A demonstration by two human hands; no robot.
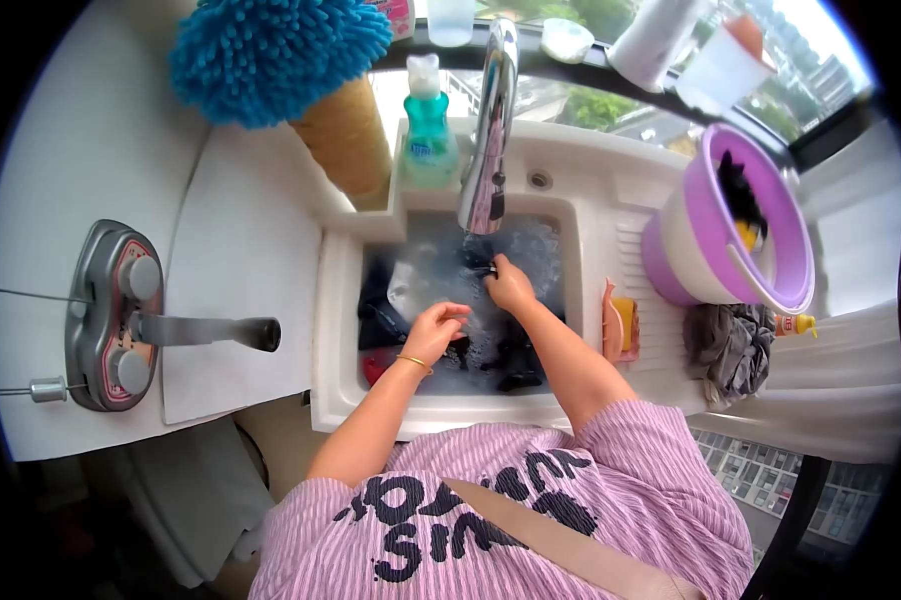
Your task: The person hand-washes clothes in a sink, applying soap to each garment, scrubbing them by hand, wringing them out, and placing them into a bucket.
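A white sink (346, 405) holds cloudy, sudsy water with dark clothes in it. My right hand (511, 286) is closed on a piece of dark cloth (479, 258) just below the chrome faucet (488, 150). Over the water on the left, my left hand (439, 332) has its fingers loosely bent and apart, with nothing visible in them. Near it lie a dark navy garment (379, 312) and a bit of red cloth (375, 366). More black cloth (519, 358) is partly under water below my right forearm.
A green soap bottle (429, 130) stands behind the sink, left of the faucet. On the ribbed ledge at right are a soap holder (616, 325), a purple-and-white bucket (686, 240) and a crumpled grey cloth (733, 350). A blue duster (276, 60) rises at back left. A wall-mounted crank (121, 315) juts out at left.
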